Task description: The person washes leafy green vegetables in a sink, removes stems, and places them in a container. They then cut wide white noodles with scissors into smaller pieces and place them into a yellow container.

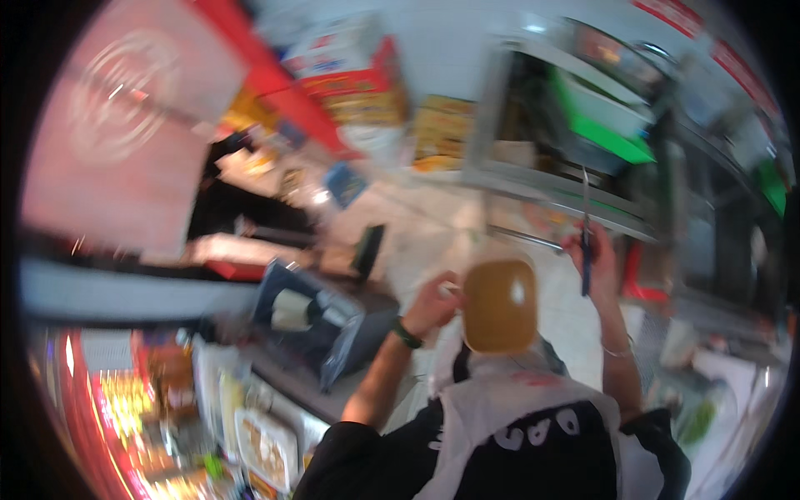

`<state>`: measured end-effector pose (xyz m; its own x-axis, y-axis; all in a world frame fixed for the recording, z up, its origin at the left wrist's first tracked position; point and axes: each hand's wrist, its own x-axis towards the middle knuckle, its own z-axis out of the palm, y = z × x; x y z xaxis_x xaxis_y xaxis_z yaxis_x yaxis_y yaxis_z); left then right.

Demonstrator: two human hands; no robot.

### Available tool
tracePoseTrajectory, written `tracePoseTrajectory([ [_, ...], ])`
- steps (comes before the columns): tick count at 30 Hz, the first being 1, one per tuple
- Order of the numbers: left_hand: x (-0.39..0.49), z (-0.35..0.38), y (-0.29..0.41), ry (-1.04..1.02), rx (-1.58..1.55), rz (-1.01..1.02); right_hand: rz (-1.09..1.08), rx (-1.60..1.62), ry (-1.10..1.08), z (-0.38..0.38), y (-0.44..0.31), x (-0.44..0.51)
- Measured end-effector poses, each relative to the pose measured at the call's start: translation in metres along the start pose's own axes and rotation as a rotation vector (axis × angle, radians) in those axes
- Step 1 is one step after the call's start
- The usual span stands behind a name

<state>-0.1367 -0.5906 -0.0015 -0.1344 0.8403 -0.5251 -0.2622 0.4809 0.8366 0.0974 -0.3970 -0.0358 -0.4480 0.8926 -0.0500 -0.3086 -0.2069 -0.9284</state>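
Observation:
My left hand (435,301) is curled at the left rim of a yellow-brown container (500,306), rectangular with rounded corners, and appears to grip it. The container is held in front of my chest, and its glossy surface carries a bright reflection. Blur hides whether it has anything in it. In my right hand (599,259) is a knife (585,234), its narrow blade pointing up and away from me and its dark blue handle in my fingers. This hand is to the right of the container, apart from it, near the steel frame of a work unit.
A steel work unit (562,212) with green and white bins (603,115) stands ahead to the right. Cardboard boxes (442,131) are at the back wall. On the left are a dark plastic-lined bin (312,319) and a white food tray (267,447). A pink panel (125,125) rises at far left.

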Motion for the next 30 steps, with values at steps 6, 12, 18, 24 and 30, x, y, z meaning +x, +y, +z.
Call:
tracePoseTrajectory([
  [6, 0.153, 0.076, 0.091, -0.131, -0.07, 0.011, -0.435, -0.248, 0.472, -0.127, -0.062, 0.08],
  [12, 0.284, 0.177, 0.134, -0.004, -0.022, 0.024, -0.682, -0.474, 0.703, -0.262, -0.087, 0.239],
  [18, 0.356, 0.258, 0.165, 0.067, -0.24, 0.088, -0.654, -0.346, 0.506, -0.316, -0.08, 0.354],
  [24, 0.382, 0.258, 0.2, 0.218, -0.331, 0.122, -0.643, -0.188, 0.479, -0.299, -0.032, 0.369],
  [30, 0.392, 0.252, 0.211, 0.308, -0.328, 0.107, -0.586, -0.397, 0.58, -0.311, 0.007, 0.367],
])
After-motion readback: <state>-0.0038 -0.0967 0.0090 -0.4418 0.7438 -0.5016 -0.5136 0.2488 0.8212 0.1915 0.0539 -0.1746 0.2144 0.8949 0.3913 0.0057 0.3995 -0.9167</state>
